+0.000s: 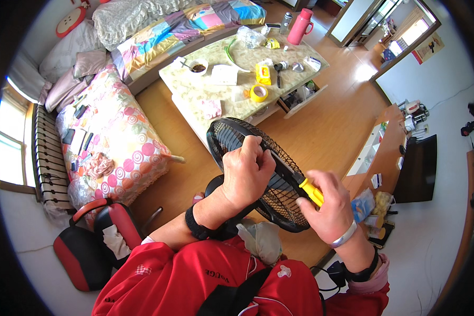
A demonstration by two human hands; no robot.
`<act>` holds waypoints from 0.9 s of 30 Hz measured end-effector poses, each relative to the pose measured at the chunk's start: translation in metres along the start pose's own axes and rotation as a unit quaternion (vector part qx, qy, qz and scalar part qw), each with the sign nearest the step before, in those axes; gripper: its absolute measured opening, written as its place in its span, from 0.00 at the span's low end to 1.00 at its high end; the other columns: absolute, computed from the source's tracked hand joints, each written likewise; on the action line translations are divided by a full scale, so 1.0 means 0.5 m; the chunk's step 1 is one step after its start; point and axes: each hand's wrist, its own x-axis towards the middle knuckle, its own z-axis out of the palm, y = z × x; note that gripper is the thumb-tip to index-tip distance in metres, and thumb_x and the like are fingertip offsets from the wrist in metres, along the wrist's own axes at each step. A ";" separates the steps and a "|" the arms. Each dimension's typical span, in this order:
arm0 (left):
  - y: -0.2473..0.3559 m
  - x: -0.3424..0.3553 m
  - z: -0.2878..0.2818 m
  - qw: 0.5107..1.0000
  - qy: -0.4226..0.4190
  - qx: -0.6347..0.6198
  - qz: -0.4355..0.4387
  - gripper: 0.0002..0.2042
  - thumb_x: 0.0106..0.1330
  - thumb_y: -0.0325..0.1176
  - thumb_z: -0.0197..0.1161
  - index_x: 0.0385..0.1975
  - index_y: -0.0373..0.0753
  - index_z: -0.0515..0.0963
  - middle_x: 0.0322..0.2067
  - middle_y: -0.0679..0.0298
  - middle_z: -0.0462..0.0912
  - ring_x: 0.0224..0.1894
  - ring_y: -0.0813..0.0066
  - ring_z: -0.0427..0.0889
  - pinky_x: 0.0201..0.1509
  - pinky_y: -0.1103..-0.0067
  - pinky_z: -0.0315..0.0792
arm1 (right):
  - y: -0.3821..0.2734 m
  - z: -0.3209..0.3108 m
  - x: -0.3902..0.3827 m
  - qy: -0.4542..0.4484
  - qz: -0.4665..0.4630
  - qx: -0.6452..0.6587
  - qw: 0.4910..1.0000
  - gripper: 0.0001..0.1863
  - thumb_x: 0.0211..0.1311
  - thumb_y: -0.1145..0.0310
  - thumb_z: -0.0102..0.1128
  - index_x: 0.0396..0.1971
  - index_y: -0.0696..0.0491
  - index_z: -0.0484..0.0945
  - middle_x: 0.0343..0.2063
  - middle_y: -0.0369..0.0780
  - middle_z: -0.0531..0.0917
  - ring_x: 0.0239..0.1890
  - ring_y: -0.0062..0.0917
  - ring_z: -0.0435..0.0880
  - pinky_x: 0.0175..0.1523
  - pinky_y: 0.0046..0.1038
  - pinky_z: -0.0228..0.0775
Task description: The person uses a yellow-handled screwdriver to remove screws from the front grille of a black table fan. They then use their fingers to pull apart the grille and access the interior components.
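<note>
A black fan (283,203) with a wire grille stands tilted in front of my body. My left hand (247,171) is closed at the rim of its grille, thumb and fingers bent over the black band; the fingertips are partly hidden. Against the same band, further right, rests a screwdriver (312,192) with a yellow handle. My right hand (329,205) has thumb and fingers about that handle; its tip is not visible. Below the fan a whitish plastic bag (262,239) lies by my lap.
Beyond the fan stands a marble-patterned table (184,87) holding a bowl (198,67), yellow tape (258,94) and a pink thermos (300,26). Its drawer (305,100) is pulled out. At left are a patterned bed cover (126,131) and a red-black seat (81,258).
</note>
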 end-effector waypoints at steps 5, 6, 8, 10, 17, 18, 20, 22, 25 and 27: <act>-0.002 0.000 0.005 1.000 0.012 -0.013 0.012 0.11 0.62 0.18 0.67 0.41 0.31 0.75 0.15 0.59 0.75 0.14 0.70 0.75 0.21 0.76 0.69 | 0.018 0.020 -0.019 0.062 -0.100 -0.120 0.986 0.14 0.62 0.74 0.70 0.46 0.57 0.79 0.33 0.45 0.75 0.31 0.44 0.81 0.36 0.41 0.76; -0.003 0.000 0.006 1.000 0.011 -0.012 0.016 0.11 0.62 0.18 0.67 0.41 0.31 0.75 0.15 0.59 0.75 0.14 0.70 0.75 0.21 0.76 0.69 | 0.017 0.026 -0.023 0.071 -0.118 -0.146 0.980 0.13 0.63 0.74 0.69 0.45 0.57 0.79 0.33 0.45 0.74 0.29 0.44 0.81 0.34 0.41 0.76; -0.004 0.001 0.007 1.000 0.011 -0.009 0.012 0.11 0.62 0.18 0.67 0.41 0.31 0.75 0.15 0.60 0.75 0.14 0.71 0.75 0.21 0.76 0.68 | 0.017 0.035 -0.021 0.062 -0.113 -0.132 0.983 0.08 0.67 0.71 0.66 0.39 0.58 0.78 0.29 0.44 0.74 0.24 0.42 0.80 0.28 0.39 0.73; -0.005 0.002 0.009 1.000 0.013 -0.011 0.005 0.11 0.62 0.18 0.67 0.41 0.31 0.75 0.15 0.60 0.75 0.14 0.71 0.74 0.21 0.76 0.68 | 0.015 0.039 -0.014 0.048 -0.089 -0.073 0.992 0.07 0.69 0.71 0.65 0.37 0.59 0.78 0.27 0.44 0.74 0.24 0.41 0.80 0.27 0.38 0.72; -0.004 -0.001 0.010 1.000 0.010 -0.011 -0.006 0.10 0.62 0.19 0.67 0.41 0.31 0.75 0.15 0.61 0.74 0.14 0.73 0.74 0.22 0.76 0.68 | 0.001 0.011 -0.003 -0.015 0.096 0.132 0.986 0.08 0.63 0.77 0.66 0.40 0.59 0.77 0.31 0.45 0.79 0.29 0.36 0.82 0.34 0.35 0.76; -0.003 -0.002 0.009 1.000 0.007 -0.009 -0.009 0.10 0.62 0.19 0.67 0.41 0.31 0.75 0.15 0.61 0.74 0.14 0.73 0.73 0.22 0.76 0.68 | 0.001 0.011 -0.005 0.017 0.045 0.093 0.994 0.11 0.61 0.78 0.68 0.41 0.58 0.77 0.34 0.45 0.79 0.31 0.36 0.82 0.35 0.34 0.76; -0.002 -0.002 0.008 1.000 0.012 -0.012 -0.004 0.10 0.62 0.19 0.67 0.41 0.31 0.75 0.15 0.61 0.73 0.14 0.74 0.73 0.22 0.76 0.68 | 0.008 0.012 -0.005 0.048 -0.045 -0.004 0.998 0.16 0.57 0.80 0.70 0.45 0.58 0.77 0.37 0.47 0.77 0.31 0.39 0.82 0.34 0.35 0.76; -0.002 0.000 0.008 1.000 0.014 -0.015 -0.006 0.10 0.62 0.19 0.67 0.41 0.31 0.75 0.15 0.61 0.73 0.14 0.74 0.72 0.22 0.77 0.68 | 0.015 0.018 -0.008 0.074 -0.133 -0.126 0.980 0.16 0.58 0.79 0.70 0.46 0.58 0.77 0.36 0.46 0.76 0.30 0.41 0.82 0.34 0.36 0.76; -0.001 0.003 0.010 1.000 0.016 -0.017 -0.018 0.10 0.62 0.19 0.68 0.40 0.31 0.75 0.15 0.61 0.73 0.14 0.75 0.71 0.22 0.77 0.68 | 0.021 0.037 -0.014 0.067 -0.118 -0.150 0.979 0.11 0.64 0.74 0.67 0.44 0.57 0.77 0.33 0.46 0.77 0.28 0.43 0.82 0.31 0.40 0.75; -0.001 0.004 0.009 1.000 0.011 -0.018 -0.018 0.11 0.62 0.19 0.68 0.40 0.31 0.75 0.15 0.61 0.73 0.14 0.75 0.71 0.22 0.77 0.67 | 0.023 0.049 -0.015 0.057 -0.077 -0.064 0.993 0.07 0.69 0.71 0.64 0.38 0.58 0.76 0.29 0.48 0.78 0.27 0.45 0.82 0.30 0.41 0.73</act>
